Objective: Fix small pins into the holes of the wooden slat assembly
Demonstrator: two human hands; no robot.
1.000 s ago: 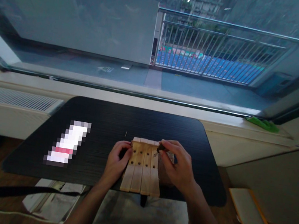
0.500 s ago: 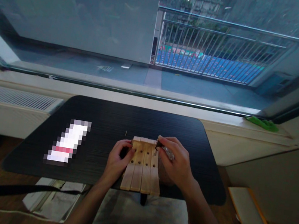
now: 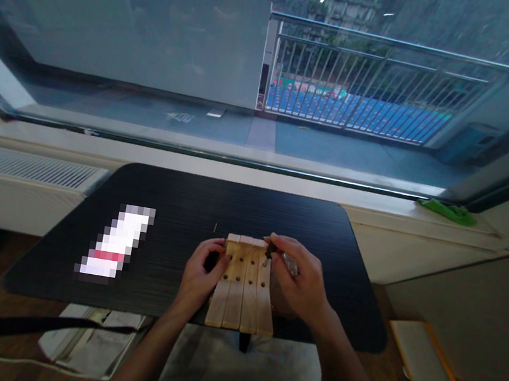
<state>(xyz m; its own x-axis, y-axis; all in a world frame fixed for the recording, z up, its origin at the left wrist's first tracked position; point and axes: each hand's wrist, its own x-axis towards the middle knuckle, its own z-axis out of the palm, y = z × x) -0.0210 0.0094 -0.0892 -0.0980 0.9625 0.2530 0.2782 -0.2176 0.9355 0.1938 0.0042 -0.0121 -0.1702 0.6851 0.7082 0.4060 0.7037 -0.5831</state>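
A pale wooden piece made of several slats side by side lies at the table's near edge, with two rows of dark round holes across it. My left hand grips its left edge, the thumb on top near a hole and the fingers curled over the side. In my right hand is a small tool with a clear, shiny handle and a dark front part. Its tip points down at the upper hole of the rightmost slat; whether it is inside the hole I cannot tell.
The black table stands against the windowsill. A blurred-out bright rectangle lies on its left side, and a thin small stick lies beyond my left hand. A green cloth rests on the sill at right.
Both hands stay at the wooden piece. The tool in my right hand has tilted slightly at the upper right hole. The view has shifted a little.
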